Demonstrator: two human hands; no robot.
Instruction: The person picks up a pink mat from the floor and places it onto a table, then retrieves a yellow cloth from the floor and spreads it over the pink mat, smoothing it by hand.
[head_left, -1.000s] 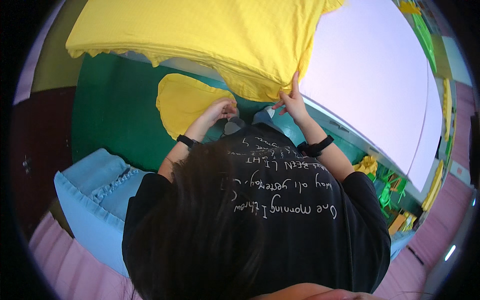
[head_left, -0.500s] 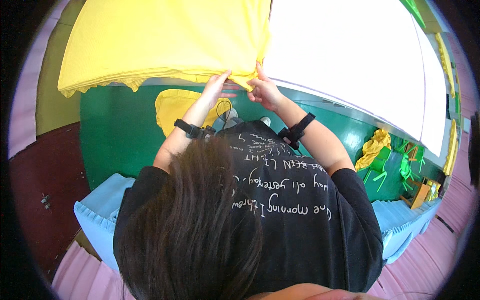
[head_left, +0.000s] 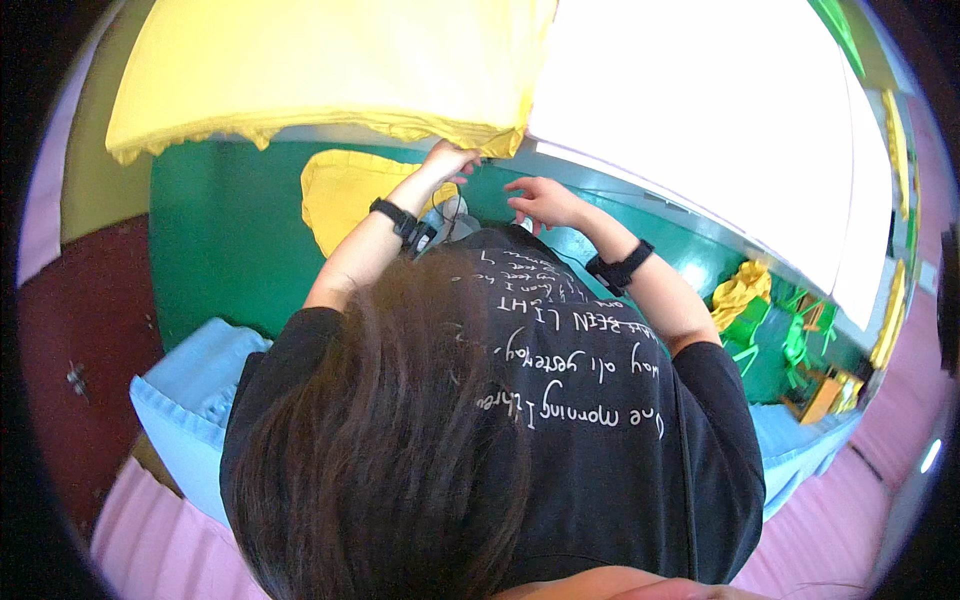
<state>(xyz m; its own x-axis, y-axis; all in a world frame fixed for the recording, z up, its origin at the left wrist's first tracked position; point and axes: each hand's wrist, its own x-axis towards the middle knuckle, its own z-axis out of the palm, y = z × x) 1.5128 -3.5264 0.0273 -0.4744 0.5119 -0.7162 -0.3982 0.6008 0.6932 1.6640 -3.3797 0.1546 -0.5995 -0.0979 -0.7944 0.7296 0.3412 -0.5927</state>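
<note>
A stack of yellow cloth with ruffled edges covers the left part of the table in front of me. Its near right corner hangs a little over the table's edge. My left hand is at the hanging border just left of that corner, its fingers loosely bent and apart, partly covered by the cloth. I see nothing held in it. Back from the corner, my right hand hovers over the green floor with its fingers spread and curved, touching nothing. Both wrists wear black bands.
A white surface fills the table's right part. Another yellow cloth lies low, beneath my left forearm. Small green chairs and a bunched yellow cloth stand at right. Light-blue cloth covers are behind me on both sides.
My right hand has let go of the yellow cloth's corner and drawn back toward me. My left hand has shifted slightly, staying by the border. The corner now hangs loose.
</note>
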